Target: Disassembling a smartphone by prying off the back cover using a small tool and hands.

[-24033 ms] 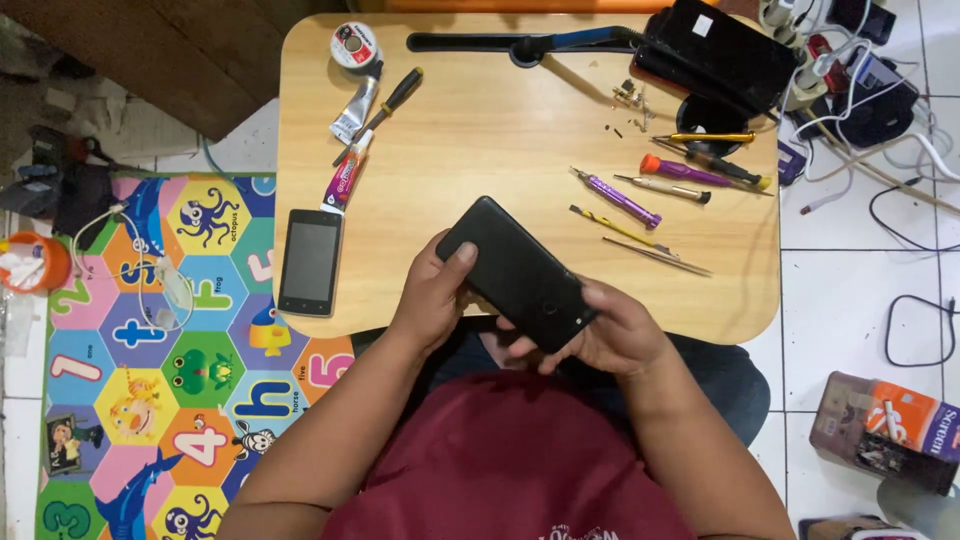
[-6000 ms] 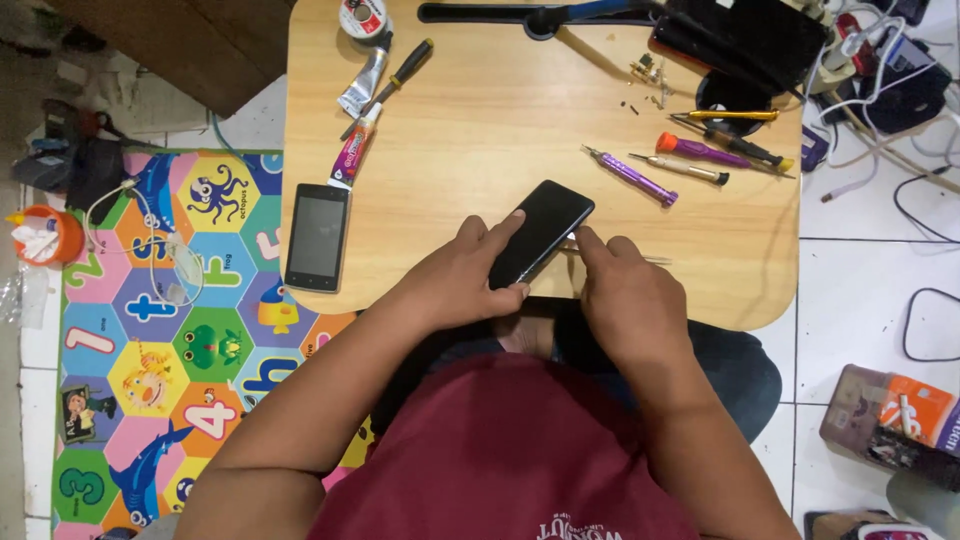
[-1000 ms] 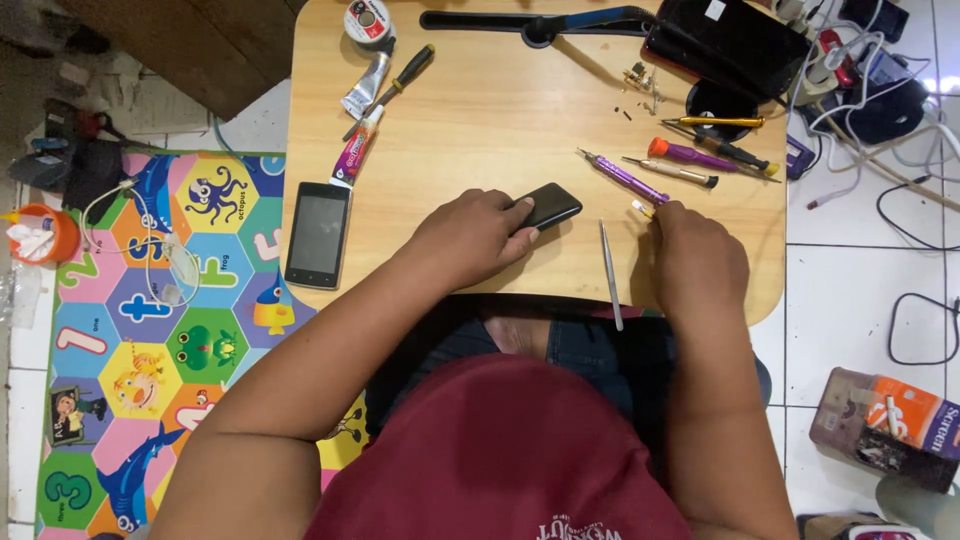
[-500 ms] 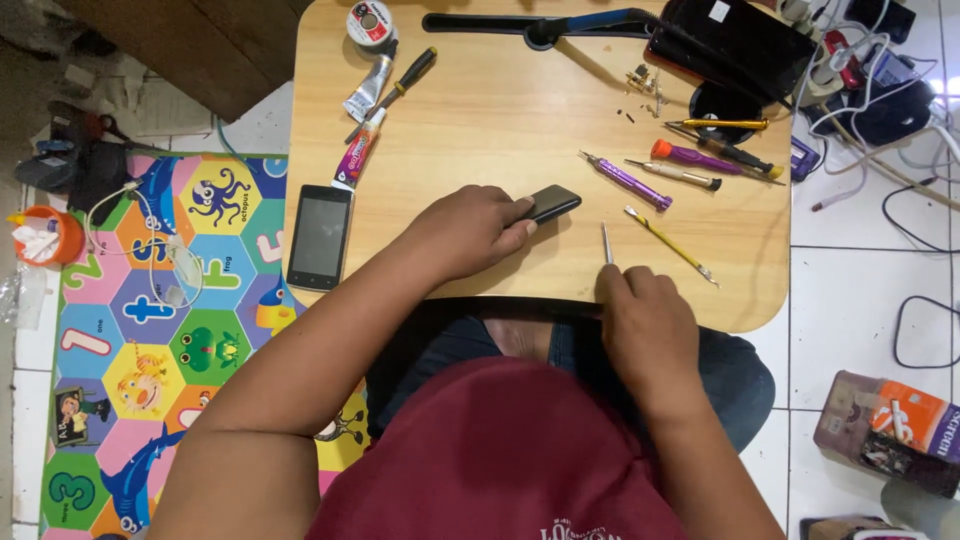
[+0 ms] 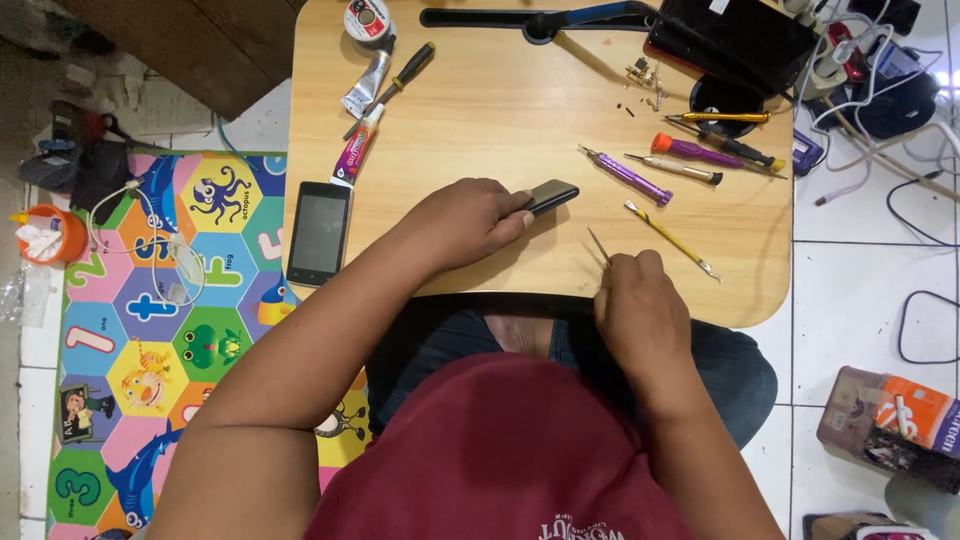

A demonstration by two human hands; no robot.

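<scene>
My left hand (image 5: 465, 220) lies flat over a black phone (image 5: 551, 194) on the wooden table (image 5: 500, 110), pressing it down; only the phone's far end shows past my fingers. My right hand (image 5: 640, 300) is near the table's front edge, closed around a thin metal tool (image 5: 598, 245) whose tip points up toward the phone. A yellow-handled pry tool (image 5: 670, 239) lies just right of that hand.
A second black phone (image 5: 319, 232) lies at the table's left edge beside a glue tube (image 5: 356, 151). Purple screwdrivers (image 5: 628, 174) and small screws (image 5: 645, 75) sit at the right rear. A black case (image 5: 735, 38), cables and a colourful floor mat (image 5: 150, 320) surround the table.
My right hand has taken up the thin metal tool from the table and drawn back toward the front edge. My left hand has stayed on the phone.
</scene>
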